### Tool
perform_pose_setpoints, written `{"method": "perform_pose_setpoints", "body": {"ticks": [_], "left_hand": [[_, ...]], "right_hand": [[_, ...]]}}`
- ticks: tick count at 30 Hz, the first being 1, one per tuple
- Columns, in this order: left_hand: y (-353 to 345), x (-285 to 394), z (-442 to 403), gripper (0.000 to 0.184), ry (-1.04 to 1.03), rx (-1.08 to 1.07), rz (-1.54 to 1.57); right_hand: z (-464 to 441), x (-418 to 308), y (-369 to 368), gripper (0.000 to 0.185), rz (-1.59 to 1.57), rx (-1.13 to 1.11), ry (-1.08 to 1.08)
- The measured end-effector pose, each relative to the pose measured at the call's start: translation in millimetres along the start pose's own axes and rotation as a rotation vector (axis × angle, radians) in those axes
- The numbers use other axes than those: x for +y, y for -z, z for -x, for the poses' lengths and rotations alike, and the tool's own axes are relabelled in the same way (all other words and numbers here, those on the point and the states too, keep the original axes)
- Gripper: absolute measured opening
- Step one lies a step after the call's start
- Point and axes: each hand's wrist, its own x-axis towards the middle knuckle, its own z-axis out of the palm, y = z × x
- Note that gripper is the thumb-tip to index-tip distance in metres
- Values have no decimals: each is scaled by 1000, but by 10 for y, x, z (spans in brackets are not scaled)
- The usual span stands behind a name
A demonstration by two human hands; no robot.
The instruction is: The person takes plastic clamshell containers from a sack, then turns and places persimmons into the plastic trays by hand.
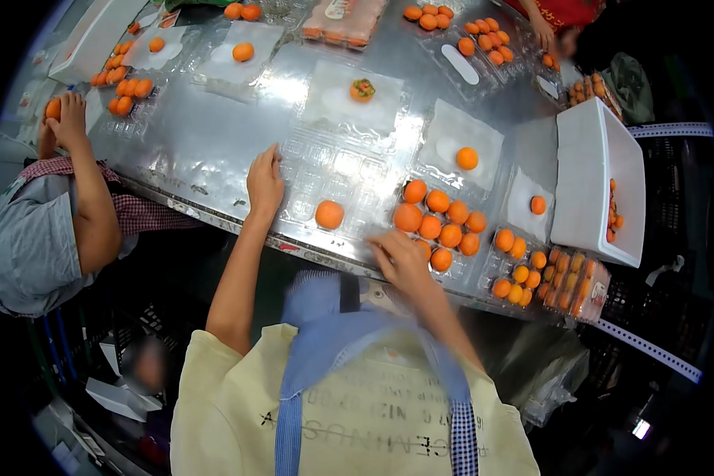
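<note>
A clear plastic tray (333, 170) with moulded hollows lies in front of me, its lid opened out flat toward the far side. One orange persimmon (329, 214) sits in its near part. My left hand (266, 184) rests at the tray's left edge, fingers stretched forward and holding nothing visible. Near its front right corner is my right hand (403, 258), fingers apart and slightly bent, with no fruit in them. Beside this hand, a tray of several persimmons (450, 236) stands to the right. A persimmon with a green leafy top (362, 90) lies on a white liner sheet (325, 95) in the lid.
A white foam box (571, 174) with some fruit stands at the right. Closed packs (573, 282) sit at the table's (190, 135) near right corner. At left, a co-worker's hand (71, 119) is by an orange fruit. Another person's hand (543, 32) reaches in far right.
</note>
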Motion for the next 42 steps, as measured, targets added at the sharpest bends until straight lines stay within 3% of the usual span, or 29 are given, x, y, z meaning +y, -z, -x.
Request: {"method": "perform_pose_setpoints", "body": {"ticks": [2, 5, 8, 10, 13, 14, 18, 24, 27, 30, 33, 37, 42], "left_hand": [[-9, -47, -5, 31, 27, -37, 53], [62, 17, 56, 35, 63, -12, 111], [232, 190, 153, 38, 56, 44, 151], [360, 350, 247, 36, 9, 87, 185], [412, 403, 405, 34, -339, 37, 51], [384, 434, 449, 31, -309, -48, 174], [261, 360, 566, 30, -388, -187, 4], [243, 324, 585, 31, -365, -223, 9], [249, 332, 588, 31, -372, -209, -18], [263, 361, 589, 31, -332, -240, -14], [254, 372, 575, 30, -320, -238, 11], [239, 373, 570, 26, -339, -221, -22], [250, 394, 555, 26, -318, -248, -19]], "right_hand": [[-125, -42, -87, 21, 8, -97, -75], [-339, -119, -320, 34, 103, 18, 31], [-486, -182, -491, 46, 209, -43, -49], [-537, -183, -595, 48, 263, -53, -67], [-583, -183, -672, 52, 331, -99, -112], [-593, -190, -681, 53, 333, -135, -144], [-614, -129, -698, 55, 307, -186, -156], [-531, -58, -690, 51, 219, -90, -152], [-442, 43, -696, 53, 5, 116, -33], [-319, 21, -658, 52, -656, 158, -287], [-271, -94, -351, 52, -1382, 36, -571], [-305, -304, -171, 48, -1648, 110, -831], [-336, -369, -179, 46, -1826, 60, -759]]}}
